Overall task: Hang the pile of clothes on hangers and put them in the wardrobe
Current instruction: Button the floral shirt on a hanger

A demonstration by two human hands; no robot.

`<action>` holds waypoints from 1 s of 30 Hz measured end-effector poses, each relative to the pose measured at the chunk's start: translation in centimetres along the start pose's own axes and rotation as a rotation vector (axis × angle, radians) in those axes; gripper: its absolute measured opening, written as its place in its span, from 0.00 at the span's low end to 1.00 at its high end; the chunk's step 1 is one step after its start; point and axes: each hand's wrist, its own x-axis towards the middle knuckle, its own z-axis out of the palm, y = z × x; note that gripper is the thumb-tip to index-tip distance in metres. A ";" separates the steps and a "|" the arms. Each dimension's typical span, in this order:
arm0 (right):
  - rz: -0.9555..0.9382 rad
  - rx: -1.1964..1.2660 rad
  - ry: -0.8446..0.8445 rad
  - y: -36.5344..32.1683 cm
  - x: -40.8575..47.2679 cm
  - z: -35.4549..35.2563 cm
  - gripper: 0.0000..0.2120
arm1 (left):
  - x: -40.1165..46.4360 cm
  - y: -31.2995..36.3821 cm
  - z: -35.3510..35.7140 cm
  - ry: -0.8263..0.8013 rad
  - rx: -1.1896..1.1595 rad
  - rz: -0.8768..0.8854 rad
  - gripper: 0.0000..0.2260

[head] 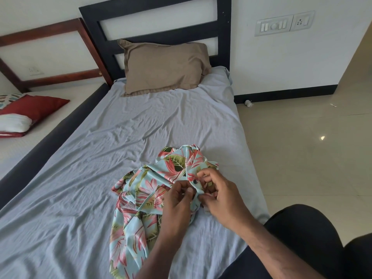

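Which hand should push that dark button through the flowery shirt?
Probably the left hand: its thumb lies right beside the dark button on the floral shirt. The right hand pinches the shirt's edge just past it, steadying the fabric.

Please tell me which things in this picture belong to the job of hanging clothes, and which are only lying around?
Part of the job:
- floral shirt on the bed sheet
- its dark button
- left hand and right hand, both pinching the shirt's front edge

Only lying about:
- brown pillow
- grey bed sheet
- red cushion on the next bed
- wall switch panel

No hanger or wardrobe shows.
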 end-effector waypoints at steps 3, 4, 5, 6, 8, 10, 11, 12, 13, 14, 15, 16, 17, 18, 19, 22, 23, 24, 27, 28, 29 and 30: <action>0.077 0.050 0.117 0.4 0.4 -0.4 0.21 | -0.7 -1.0 -1.2 -0.092 0.322 0.213 0.04; 0.096 0.077 0.142 0.4 0.4 -0.5 0.19 | -0.7 -1.7 -1.7 -0.115 0.456 0.244 0.08; 0.098 0.095 0.168 0.3 0.5 -0.7 0.17 | -0.5 -2.2 -2.1 -0.115 0.562 0.259 0.10; 0.088 0.088 0.196 0.3 0.5 -0.8 0.14 | -0.3 -2.6 -2.4 -0.090 0.618 0.270 0.08; 0.065 0.046 0.237 0.2 0.5 -1.1 0.10 | 0.2 -2.7 -3.1 -0.008 0.615 0.275 0.03; 0.062 -0.024 0.261 0.2 0.5 -1.5 0.07 | 0.8 -2.1 -4.0 0.054 0.513 0.246 0.05; 0.058 -0.085 0.273 0.4 0.6 -1.8 0.06 | 1.1 -1.6 -4.5 0.068 0.459 0.228 0.06; 0.051 -0.159 0.292 0.6 0.7 -2.1 0.06 | 1.5 -1.1 -5.0 0.070 0.409 0.215 0.06; 0.047 -0.212 0.312 0.8 0.9 -2.3 0.06 | 1.9 -0.4 -5.6 0.059 0.362 0.197 0.05; 0.052 -0.231 0.328 1.1 1.0 -2.5 0.05 | 2.2 0.2 -6.2 0.038 0.316 0.177 0.04; 0.063 -0.231 0.338 1.3 1.2 -2.7 0.06 | 2.5 0.9 -6.7 0.005 0.268 0.158 0.03; 0.074 -0.231 0.348 1.3 1.3 -2.9 0.07 | 2.8 1.6 -7.3 -0.044 0.211 0.145 0.01; 0.077 -0.232 0.351 1.3 1.4 -3.0 0.11 | 3.1 2.1 -7.9 -0.086 0.143 0.128 0.01; 0.076 -0.235 0.348 1.3 1.4 -3.0 0.14 | 3.3 2.6 -8.5 -0.120 0.062 0.103 0.03; 0.072 -0.237 0.339 1.3 1.4 -3.1 0.18 | 3.4 2.9 -9.0 -0.154 -0.025 0.073 0.03; 0.120 -0.105 0.286 1.3 1.5 -3.0 0.22 | 4.2 3.7 -9.8 -0.200 -0.151 0.009 0.08; 0.161 -0.010 0.240 1.3 1.6 -3.1 0.19 | 4.6 3.9 -9.9 -0.177 -0.178 0.000 0.13; 0.201 0.061 0.182 1.3 1.7 -3.1 0.15 | 5.0 4.2 -9.9 -0.124 -0.197 0.004 0.15; 0.238 0.030 0.015 1.4 1.4 -2.9 0.03 | 6.5 4.8 -9.9 0.101 -0.113 0.095 0.06; 0.236 -0.013 -0.012 1.4 1.3 -2.8 0.03 | 6.7 5.0 -9.9 0.147 -0.092 0.114 0.04; 0.233 -0.059 -0.017 1.4 1.2 -2.8 0.03 | 6.7 5.2 -9.7 0.166 -0.092 0.115 0.03; 0.224 -0.098 -0.002 1.4 1.1 -2.7 0.04 | 6.6 5.4 -9.5 0.157 -0.103 0.099 0.04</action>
